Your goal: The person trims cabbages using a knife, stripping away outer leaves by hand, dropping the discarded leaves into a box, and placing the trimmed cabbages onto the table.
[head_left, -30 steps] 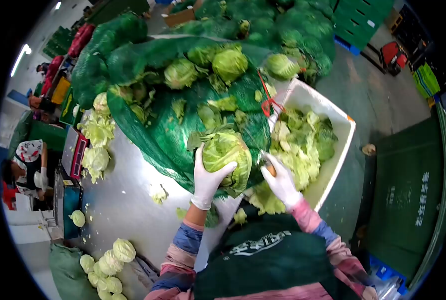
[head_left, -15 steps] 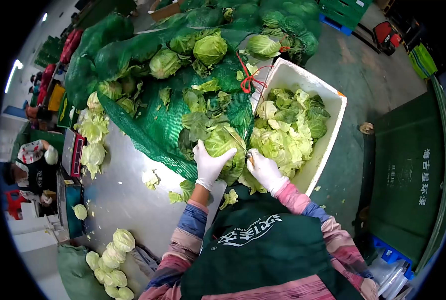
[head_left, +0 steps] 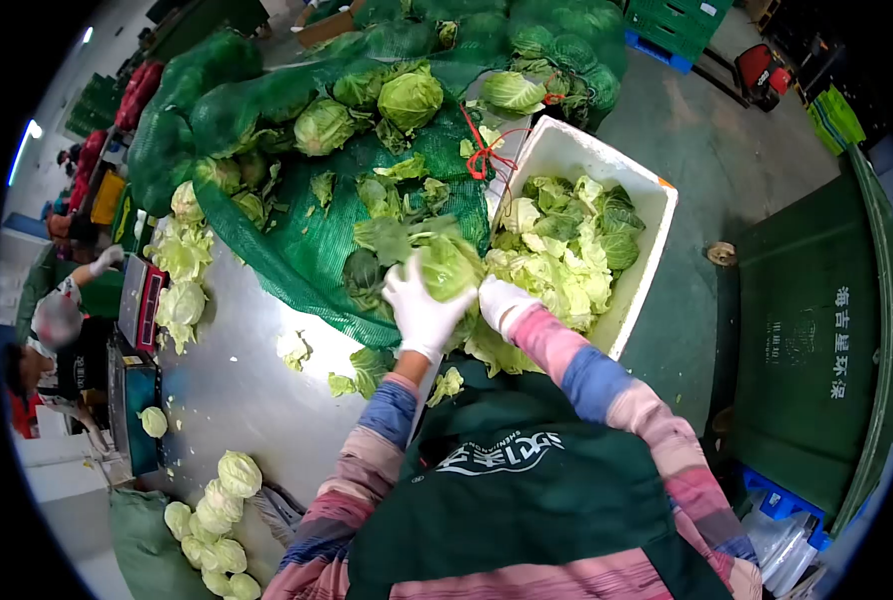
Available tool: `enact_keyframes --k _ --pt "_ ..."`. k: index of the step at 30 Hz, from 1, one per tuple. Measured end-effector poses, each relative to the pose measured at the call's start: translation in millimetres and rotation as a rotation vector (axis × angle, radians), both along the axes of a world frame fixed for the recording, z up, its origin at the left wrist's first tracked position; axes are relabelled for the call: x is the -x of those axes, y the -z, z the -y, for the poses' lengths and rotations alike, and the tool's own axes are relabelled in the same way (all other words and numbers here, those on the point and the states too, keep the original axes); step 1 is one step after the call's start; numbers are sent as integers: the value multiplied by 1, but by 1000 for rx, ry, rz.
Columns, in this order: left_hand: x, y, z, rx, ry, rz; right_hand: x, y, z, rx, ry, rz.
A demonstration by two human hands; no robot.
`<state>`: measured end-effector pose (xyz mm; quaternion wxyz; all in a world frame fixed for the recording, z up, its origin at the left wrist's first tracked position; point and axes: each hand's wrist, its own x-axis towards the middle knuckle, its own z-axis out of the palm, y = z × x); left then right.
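My left hand (head_left: 424, 308), in a white glove, grips a green cabbage (head_left: 445, 262) from its near left side; the cabbage and its outer leaves are blurred. Close against the cabbage's right side, my gloved right hand (head_left: 505, 303) is closed. The knife it held in the earlier frame is hidden now. Beneath the cabbage lies green netting (head_left: 317, 255), with loose leaves scattered over it. To the right, a white foam box (head_left: 642, 250) holds a heap of cut cabbage leaves (head_left: 557, 270).
Netted cabbages (head_left: 324, 127) lie at the far side of the metal table (head_left: 232, 375). Trimmed cabbages (head_left: 217, 510) are piled at the near left. A red string (head_left: 485, 157) hangs by the box. A green bin (head_left: 807, 340) stands right; a co-worker (head_left: 62, 340) is at left.
The cabbage has shifted slightly between my hands and is blurred. My right hand has turned and moved slightly left, and the knife has gone from sight. The co-worker has raised an arm.
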<state>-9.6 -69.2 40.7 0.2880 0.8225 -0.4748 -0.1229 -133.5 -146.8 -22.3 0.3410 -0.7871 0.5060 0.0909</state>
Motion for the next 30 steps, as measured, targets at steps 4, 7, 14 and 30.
enact_keyframes --k 4,7,14,30 --pt "-1 26 -30 190 49 19 6 2 -4 -147 34 54" --pt "-41 46 -60 336 10 -402 23 -9 -5 -626 307 541" --pt "-44 37 -78 331 -445 -1029 0 -24 -60 105 18 444" --pt "-38 39 -62 308 -254 -1175 134 -23 48 504 478 65"
